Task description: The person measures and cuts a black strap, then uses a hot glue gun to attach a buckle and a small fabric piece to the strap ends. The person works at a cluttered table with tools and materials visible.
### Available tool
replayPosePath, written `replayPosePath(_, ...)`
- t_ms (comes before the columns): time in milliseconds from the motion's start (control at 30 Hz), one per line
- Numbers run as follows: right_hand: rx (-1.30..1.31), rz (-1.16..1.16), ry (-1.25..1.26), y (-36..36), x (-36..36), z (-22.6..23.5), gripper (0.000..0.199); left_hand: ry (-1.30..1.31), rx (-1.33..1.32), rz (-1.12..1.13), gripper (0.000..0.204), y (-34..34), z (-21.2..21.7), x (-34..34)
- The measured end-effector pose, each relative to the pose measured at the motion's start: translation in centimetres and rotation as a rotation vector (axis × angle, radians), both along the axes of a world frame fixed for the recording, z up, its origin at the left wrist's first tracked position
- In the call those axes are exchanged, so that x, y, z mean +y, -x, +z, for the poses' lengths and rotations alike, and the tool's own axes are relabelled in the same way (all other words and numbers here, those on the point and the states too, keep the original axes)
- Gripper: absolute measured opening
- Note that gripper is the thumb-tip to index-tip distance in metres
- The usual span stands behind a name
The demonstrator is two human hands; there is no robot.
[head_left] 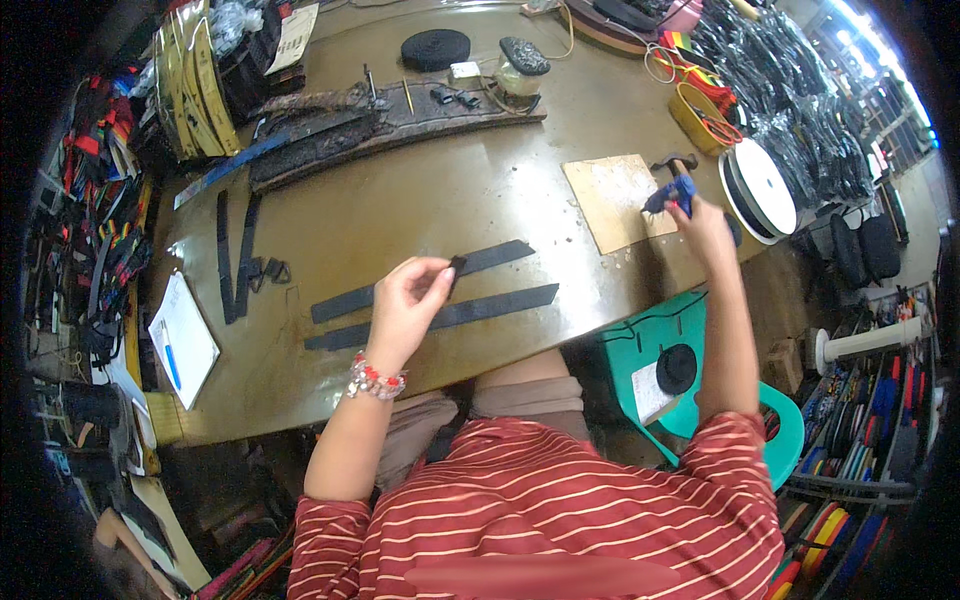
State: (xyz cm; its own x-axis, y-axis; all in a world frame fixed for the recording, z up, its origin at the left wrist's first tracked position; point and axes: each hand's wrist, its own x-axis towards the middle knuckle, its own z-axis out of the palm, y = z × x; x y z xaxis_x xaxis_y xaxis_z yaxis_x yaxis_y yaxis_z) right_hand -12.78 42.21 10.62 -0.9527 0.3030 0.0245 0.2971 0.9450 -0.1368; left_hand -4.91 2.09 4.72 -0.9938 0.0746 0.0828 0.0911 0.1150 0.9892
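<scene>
My left hand (408,300), a beaded bracelet at its wrist, pinches a small black piece (457,264) between thumb and fingers. It hovers over two flat dark straps, an upper strap (500,256) and a lower strap (500,303), lying side by side on the table. Away to the right, my right hand (700,225) grips a blue glue gun (672,196) above the edge of a tan board (615,200). A hammer (680,162) lies just beyond the glue gun. My fingers partly cover both held things.
Narrow black straps with buckles (238,255) and a notepad with a blue pen (183,340) lie on the left. Toward the back are a long dark bar (400,135) and a webbing roll (436,49). A white spool (760,190) and green chair (635,360) stand right.
</scene>
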Motion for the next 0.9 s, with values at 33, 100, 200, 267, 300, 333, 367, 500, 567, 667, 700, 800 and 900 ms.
replayPosePath(33,-0.069,0.092,-0.151,-0.1,-1.0,1.7,0.038,0.048,-0.010,0.006,0.013,0.0,0.4,0.4)
replayPosePath(100,0.037,0.303,-0.322,-1.0,-4.6,3.8,0.036,-0.051,-0.044,-0.011,0.014,-0.1,1.1,1.0)
replayPosePath(200,0.352,0.585,0.166,-5.3,-11.4,3.4,0.026,-0.128,-0.062,0.021,0.016,-0.4,1.7,0.8)
replayPosePath(267,0.274,0.725,0.594,-8.3,-14.5,2.5,0.024,-0.170,-0.027,0.025,0.016,-0.5,1.9,0.2)
replayPosePath(300,0.314,0.730,0.523,-9.1,-15.6,2.1,0.023,-0.166,-0.052,0.022,0.016,-0.5,2.0,-0.2)
replayPosePath(333,0.355,0.755,0.560,-9.4,-16.5,1.7,0.025,-0.159,-0.078,0.022,0.016,-0.6,2.1,-0.5)
replayPosePath(367,0.369,0.759,0.559,-9.7,-17.0,1.5,0.026,-0.164,-0.089,0.019,0.016,-0.7,2.2,-0.8)
replayPosePath(500,0.388,0.766,0.549,-9.4,-18.0,1.1,0.028,-0.153,-0.085,0.004,0.016,-1.0,2.4,-1.4)
replayPosePath(567,0.394,0.755,0.546,-9.1,-18.4,1.1,0.029,-0.142,-0.076,0.009,0.017,-1.1,2.4,-1.4)
replayPosePath(667,0.385,0.741,0.537,-9.1,-19.0,1.1,0.029,-0.148,-0.067,0.017,0.017,-1.1,2.3,-1.4)
replayPosePath(700,0.398,0.730,0.541,-9.2,-19.0,1.1,0.030,-0.152,-0.065,0.019,0.017,-1.1,2.2,-1.4)
replayPosePath(800,0.335,0.728,0.499,-9.4,-18.2,1.0,0.027,-0.152,-0.052,0.024,0.017,-1.1,2.0,-1.2)
replayPosePath(900,0.170,0.753,0.275,-9.0,-15.4,-0.2,0.025,-0.310,-0.082,-0.003,0.014,-1.0,1.6,-0.8)
